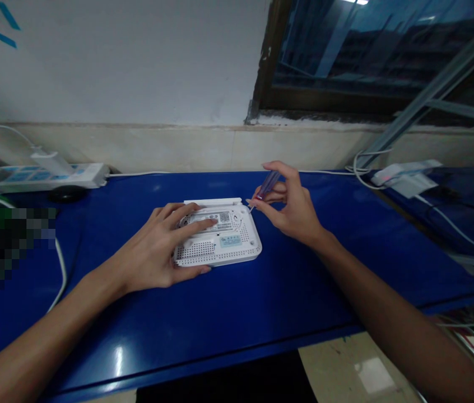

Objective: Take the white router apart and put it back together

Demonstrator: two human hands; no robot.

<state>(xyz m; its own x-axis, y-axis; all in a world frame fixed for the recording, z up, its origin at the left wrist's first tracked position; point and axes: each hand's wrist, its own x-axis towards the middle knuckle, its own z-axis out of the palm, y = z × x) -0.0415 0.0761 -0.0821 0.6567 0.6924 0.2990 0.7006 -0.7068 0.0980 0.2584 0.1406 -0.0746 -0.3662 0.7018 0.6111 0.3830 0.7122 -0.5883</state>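
Note:
A white router [243,252] lies on the blue table with its vented, labelled underside up. A white bar, probably a folded antenna [220,201], runs along its far edge. My left hand [155,246] holds the router from the left, fingers across the label and thumb along the near edge. In my right hand [298,210] is a screwdriver [269,183] with a clear purplish handle, gripped between thumb and fingers. The screwdriver is tilted, and its thin shaft reaches the router's far right corner. Whether the tip sits in a screw hole is too small to tell.
At the back left is a white power strip [89,174] with a plugged-in adapter and a black mouse [68,193] beside it. Another white power strip [409,176] with cables lies at the right near a metal frame. The blue table [220,319] meets a wall behind.

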